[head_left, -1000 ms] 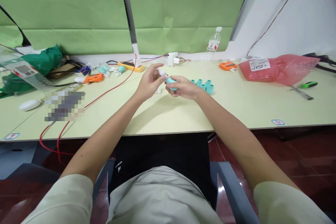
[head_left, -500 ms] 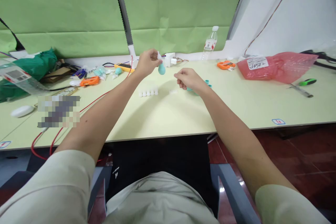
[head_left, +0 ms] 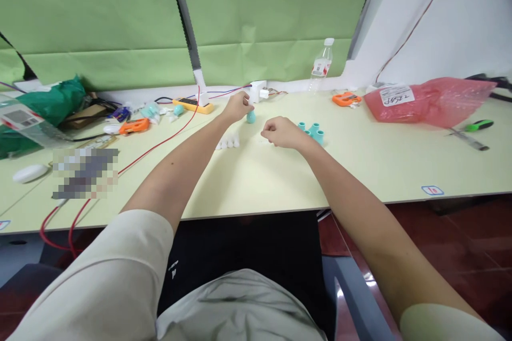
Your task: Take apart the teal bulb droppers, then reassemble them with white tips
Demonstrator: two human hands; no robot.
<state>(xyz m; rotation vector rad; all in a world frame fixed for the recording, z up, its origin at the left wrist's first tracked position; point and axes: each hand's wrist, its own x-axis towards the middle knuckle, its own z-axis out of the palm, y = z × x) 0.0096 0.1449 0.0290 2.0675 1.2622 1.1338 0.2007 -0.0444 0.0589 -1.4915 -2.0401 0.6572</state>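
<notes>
Well, left hand (head_left: 239,107): it was narrow, the fingers drawn together, their tips at the upper end of a teal bulb (head_left: 250,118).
Teal bulb: it was at twelve o'clock from the wearer, low over the far part of the worktop (head_left: 276,181) and at four o'clock from the left hand; whether its base touched the surface could not be told.
Bulb's long axis: it ran close to upright, the round, wide end pointing down and the narrower end up, the top hidden by the fingers.
Right hand (head_left: 280,132): it was curled in a narrow pinch, at four o'clock from the bulb and well apart from the left hand; whether something small sat between its fingertips could not be told.
Clear pieces (head_left: 264,142): they lay just beside the right fingertips, too faint to make out.
White pieces (head_left: 229,141): they stood close together in a row between seven and eight o'clock from the bulb, partly behind the left forearm.
Teal pieces (head_left: 314,134): they stood clustered at three o'clock from the right hand, round mouths upward.
</notes>
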